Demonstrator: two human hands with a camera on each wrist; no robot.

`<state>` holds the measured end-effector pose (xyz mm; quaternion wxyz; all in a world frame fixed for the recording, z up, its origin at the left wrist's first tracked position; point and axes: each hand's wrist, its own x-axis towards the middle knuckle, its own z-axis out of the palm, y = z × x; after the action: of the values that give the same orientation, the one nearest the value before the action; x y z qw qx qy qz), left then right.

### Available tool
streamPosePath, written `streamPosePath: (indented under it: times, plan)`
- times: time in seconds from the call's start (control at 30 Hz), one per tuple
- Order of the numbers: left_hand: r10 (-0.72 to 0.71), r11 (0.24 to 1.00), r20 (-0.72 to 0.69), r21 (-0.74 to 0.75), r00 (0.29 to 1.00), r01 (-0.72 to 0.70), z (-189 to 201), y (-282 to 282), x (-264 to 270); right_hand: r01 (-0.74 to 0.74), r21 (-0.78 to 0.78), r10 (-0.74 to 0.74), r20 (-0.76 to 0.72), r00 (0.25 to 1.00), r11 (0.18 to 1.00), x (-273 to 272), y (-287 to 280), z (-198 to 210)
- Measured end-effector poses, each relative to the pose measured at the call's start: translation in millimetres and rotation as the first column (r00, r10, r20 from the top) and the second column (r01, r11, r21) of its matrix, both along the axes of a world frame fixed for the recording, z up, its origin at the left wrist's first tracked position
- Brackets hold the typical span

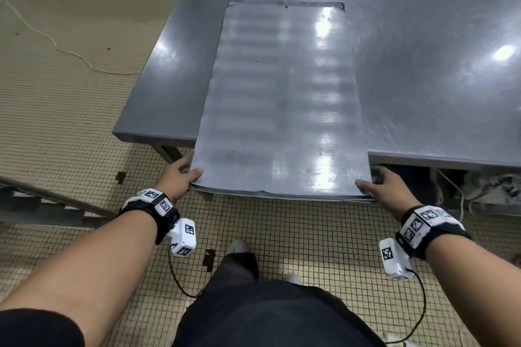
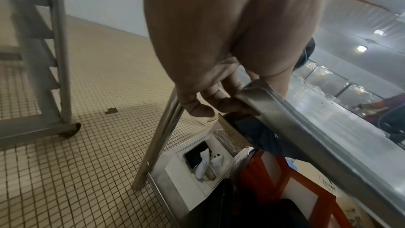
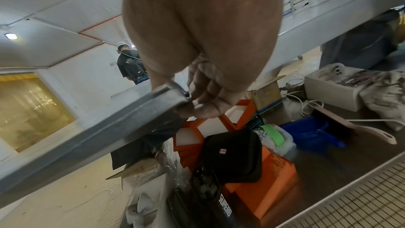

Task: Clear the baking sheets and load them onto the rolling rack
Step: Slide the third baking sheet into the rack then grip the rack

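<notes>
A stack of flat grey baking sheets (image 1: 282, 98) lies lengthwise on the steel table (image 1: 423, 51), its near end hanging past the table's front edge. My left hand (image 1: 180, 175) grips the near left corner, thumb on top and fingers curled underneath (image 2: 203, 100). My right hand (image 1: 383, 186) grips the near right corner the same way, fingers (image 3: 203, 103) under the sheet edge (image 3: 109, 127). The top sheet is bare and shiny. In the left wrist view the sheet edge (image 2: 306, 136) runs down to the right.
A metal rack frame (image 1: 42, 200) stands on the tiled floor at my left, also the rack frame (image 2: 54, 49) in the left wrist view. Boxes, an orange case (image 3: 263, 188), a black pouch (image 3: 234, 155) and a blue bin (image 3: 311, 134) fill the shelf under the table. Another person (image 3: 129, 63) stands beyond. A white cable (image 1: 56, 45) lies on the floor.
</notes>
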<state>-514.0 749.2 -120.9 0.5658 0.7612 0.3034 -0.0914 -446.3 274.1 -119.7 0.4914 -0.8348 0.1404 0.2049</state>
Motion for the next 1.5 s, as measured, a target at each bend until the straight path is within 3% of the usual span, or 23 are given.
streamPosePath:
  times: [0.3,0.53,0.73,0.9,1.17,1.5]
  plan:
    - [-0.104,0.995,-0.036,-0.008,0.994,0.104,-8.3,9.9,-27.9,-0.022,0.070,0.027,-0.076,0.997,0.997,-25.8,-14.1,1.4]
    - [-0.164,0.986,-0.067,-0.033,0.984,0.162,1.2,11.9,-20.2,-0.037,0.113,0.053,-0.135,0.989,0.993,-4.5,-12.8,9.5]
    - [-0.144,0.978,-0.080,0.141,0.986,0.154,8.7,-3.1,20.7,0.054,-0.018,-0.054,0.014,0.998,0.998,26.4,11.4,6.6]
    - [-0.109,0.948,-0.079,0.291,0.991,0.127,2.9,-10.0,41.9,0.057,-0.165,-0.051,0.039,0.998,0.985,28.7,18.6,3.2]
    - [-0.048,0.962,-0.020,0.268,0.999,0.052,-4.8,-24.8,35.2,0.091,-0.219,-0.072,0.090,0.993,0.971,19.9,22.6,-3.9]
    - [-0.115,0.967,-0.111,0.213,0.987,0.137,-12.0,-30.2,17.4,0.067,-0.195,-0.062,0.033,0.998,0.978,1.2,3.5,-8.0]
